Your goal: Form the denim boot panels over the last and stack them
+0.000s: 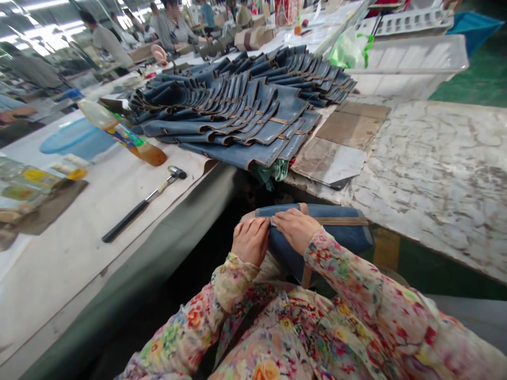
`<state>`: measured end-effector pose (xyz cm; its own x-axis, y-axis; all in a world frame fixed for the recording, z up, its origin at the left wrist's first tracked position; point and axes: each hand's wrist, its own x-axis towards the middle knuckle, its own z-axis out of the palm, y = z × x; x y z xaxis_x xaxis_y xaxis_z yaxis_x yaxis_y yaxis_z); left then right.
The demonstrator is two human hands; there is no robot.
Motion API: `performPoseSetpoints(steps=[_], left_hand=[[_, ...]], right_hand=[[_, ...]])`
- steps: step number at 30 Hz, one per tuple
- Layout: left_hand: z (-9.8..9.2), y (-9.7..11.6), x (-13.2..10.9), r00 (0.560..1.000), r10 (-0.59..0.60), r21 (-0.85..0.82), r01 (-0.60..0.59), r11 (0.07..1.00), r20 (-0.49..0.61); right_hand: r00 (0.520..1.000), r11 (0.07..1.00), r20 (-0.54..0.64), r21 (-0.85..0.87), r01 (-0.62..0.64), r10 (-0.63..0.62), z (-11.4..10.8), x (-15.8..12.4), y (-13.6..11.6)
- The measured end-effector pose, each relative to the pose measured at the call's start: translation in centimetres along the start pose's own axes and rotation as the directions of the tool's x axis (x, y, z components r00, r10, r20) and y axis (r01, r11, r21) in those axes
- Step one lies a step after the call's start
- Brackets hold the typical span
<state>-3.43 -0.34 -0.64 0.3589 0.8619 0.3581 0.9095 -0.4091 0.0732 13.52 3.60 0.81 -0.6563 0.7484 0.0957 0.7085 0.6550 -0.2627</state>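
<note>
A blue leather piece with tan straps point(336, 232) lies across my lap, folded over at its top edge. My left hand point(250, 240) is curled, its fingers pinching the piece's left end. My right hand point(295, 228) presses down on the folded edge just beside it, fingers bent over the blue material. Both sleeves are floral. A large stack of similar blue pieces point(241, 105) is fanned out on the table ahead.
A hammer point(144, 202) with a black handle lies on the paper-covered table at left. A tilted bottle of amber liquid point(122, 134) and a blue basin point(73, 138) sit behind it. Cardboard sheets point(336, 153) and a white crate point(407, 63) are right. Other people work in the background.
</note>
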Motion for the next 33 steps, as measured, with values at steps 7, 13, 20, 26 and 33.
performPoseSetpoints(steps=[7,13,20,26,33], left_hand=[[0.0,-1.7,-1.1,0.993,-0.107,0.056,0.109,0.992,-0.043],[-0.1,-1.6,-0.8,0.995,-0.095,0.067,0.094,0.993,0.009],[-0.1,-2.1,-1.1,0.995,-0.098,0.023,0.098,0.995,0.025],[-4.7,-12.8,-1.9,0.942,-0.312,0.229,0.332,0.915,-0.122],[-11.0,-27.2,-6.9,0.732,-0.654,0.376,0.67,0.64,-0.191]], right_hand=[[0.999,0.999,0.03,0.042,0.031,-0.032,0.3,2.5,-1.6],[1.0,1.0,0.011,-0.024,0.013,-0.013,0.0,0.2,0.2],[0.995,0.985,-0.091,-0.167,-0.048,0.033,-0.5,-4.7,3.6],[0.979,0.981,-0.204,-0.183,-0.062,0.024,0.6,-7.5,3.4],[0.91,0.981,-0.398,-0.093,-0.168,0.118,1.9,-11.6,3.7]])
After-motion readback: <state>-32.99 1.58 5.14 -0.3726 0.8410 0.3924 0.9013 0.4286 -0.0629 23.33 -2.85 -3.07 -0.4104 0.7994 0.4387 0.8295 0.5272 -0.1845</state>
